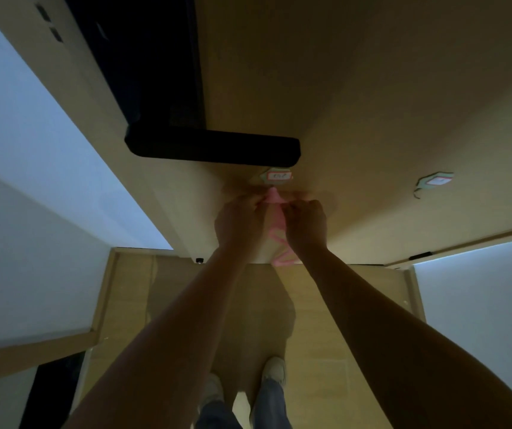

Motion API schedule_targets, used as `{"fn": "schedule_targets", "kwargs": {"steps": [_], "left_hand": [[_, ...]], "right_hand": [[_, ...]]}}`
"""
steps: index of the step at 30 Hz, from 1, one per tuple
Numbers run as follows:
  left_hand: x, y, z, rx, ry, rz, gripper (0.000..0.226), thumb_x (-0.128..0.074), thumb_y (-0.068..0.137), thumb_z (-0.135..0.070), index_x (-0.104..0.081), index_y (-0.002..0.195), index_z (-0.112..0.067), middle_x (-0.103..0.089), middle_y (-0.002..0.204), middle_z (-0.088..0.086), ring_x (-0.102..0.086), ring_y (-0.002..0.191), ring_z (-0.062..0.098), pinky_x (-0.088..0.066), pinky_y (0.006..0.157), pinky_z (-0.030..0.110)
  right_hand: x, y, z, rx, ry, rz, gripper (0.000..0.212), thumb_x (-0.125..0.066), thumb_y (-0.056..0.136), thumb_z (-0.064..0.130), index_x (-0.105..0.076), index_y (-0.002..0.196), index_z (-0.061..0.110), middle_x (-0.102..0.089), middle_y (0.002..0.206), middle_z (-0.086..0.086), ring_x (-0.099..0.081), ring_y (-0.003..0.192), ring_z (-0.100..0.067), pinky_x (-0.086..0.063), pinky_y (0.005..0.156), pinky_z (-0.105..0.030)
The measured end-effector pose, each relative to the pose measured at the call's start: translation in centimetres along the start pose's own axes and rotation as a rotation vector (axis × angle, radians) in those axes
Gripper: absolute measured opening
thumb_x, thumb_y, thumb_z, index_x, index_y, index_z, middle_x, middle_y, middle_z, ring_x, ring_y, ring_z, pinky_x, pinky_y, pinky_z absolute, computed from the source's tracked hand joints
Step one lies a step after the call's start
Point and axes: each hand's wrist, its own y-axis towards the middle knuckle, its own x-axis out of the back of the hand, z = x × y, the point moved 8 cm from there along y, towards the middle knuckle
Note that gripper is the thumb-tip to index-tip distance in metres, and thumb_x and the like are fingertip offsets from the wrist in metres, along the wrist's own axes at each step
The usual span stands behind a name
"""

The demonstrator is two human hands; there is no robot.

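A pink paper strip [274, 201] lies against a tan wooden surface [372, 119], its lower end folded in zigzags [284, 257] near the surface's bottom edge. My left hand [239, 219] pinches the strip's upper part from the left with curled fingers. My right hand [305, 222] pinches it from the right in the same way. Just above the strip's tip sits a small label [277, 175] with a red border. The scene is dim and my hands hide the middle of the strip.
A black bar-shaped handle [212, 148] juts out just above the hands, below a dark panel [143, 57]. Two more bordered labels [435, 181] sit to the right. White walls flank both sides. Below are a wooden floor [186, 292] and my shoes [274, 371].
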Motion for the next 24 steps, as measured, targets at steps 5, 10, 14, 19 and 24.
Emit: {"fn": "schedule_targets", "kwargs": {"steps": [5, 10, 14, 19, 24], "left_hand": [[-0.9, -0.5, 0.7, 0.032, -0.056, 0.036, 0.035, -0.048, 0.091, -0.046, -0.069, 0.092, -0.018, -0.072, 0.088, 0.006, -0.064, 0.082, 0.026, -0.044, 0.063, 0.03], [-0.3, -1.0, 1.2, 0.124, -0.084, 0.065, 0.04, -0.063, 0.083, -0.027, -0.054, 0.119, -0.012, -0.064, 0.112, 0.007, -0.06, 0.1, 0.026, -0.041, 0.073, 0.027], [1.7, -3.5, -0.9, -0.023, -0.106, -0.094, 0.035, -0.064, 0.082, -0.023, -0.052, 0.107, -0.002, -0.057, 0.106, 0.016, -0.057, 0.096, 0.032, -0.05, 0.079, 0.041], [-0.6, -5.6, -3.7, -0.316, 0.017, 0.163, 0.04, -0.061, 0.079, -0.009, -0.053, 0.118, -0.007, -0.055, 0.122, 0.012, -0.052, 0.114, 0.03, -0.045, 0.093, 0.039], [-0.7, -8.3, -6.6, -0.529, -0.097, 0.199, 0.041, -0.047, 0.085, -0.026, -0.055, 0.119, -0.005, -0.063, 0.115, 0.014, -0.055, 0.11, 0.027, -0.045, 0.096, 0.049]], "right_hand": [[-0.2, -1.3, -0.5, -0.024, 0.105, 0.011, 0.03, -0.051, 0.09, 0.029, -0.065, 0.107, 0.009, -0.057, 0.108, -0.011, -0.056, 0.093, -0.024, -0.041, 0.077, -0.026], [0.9, -1.9, -0.6, 0.057, 0.068, -0.066, 0.026, -0.058, 0.087, 0.019, -0.065, 0.11, 0.009, -0.058, 0.107, -0.006, -0.057, 0.087, -0.016, -0.043, 0.081, -0.022], [1.3, -3.2, -1.0, 0.062, 0.026, -0.051, 0.024, -0.05, 0.087, 0.011, -0.068, 0.103, 0.011, -0.065, 0.109, -0.008, -0.063, 0.087, -0.016, -0.051, 0.087, -0.027], [4.6, -6.7, 0.3, 0.058, 0.261, -0.031, 0.017, -0.048, 0.085, -0.003, -0.057, 0.096, 0.009, -0.057, 0.086, 0.003, -0.052, 0.075, -0.009, -0.041, 0.064, -0.01], [8.1, -10.1, 1.1, 0.091, 0.502, 0.012, 0.025, -0.059, 0.079, -0.005, -0.044, 0.081, 0.015, -0.048, 0.073, 0.001, -0.047, 0.06, -0.004, -0.039, 0.049, -0.009]]}}
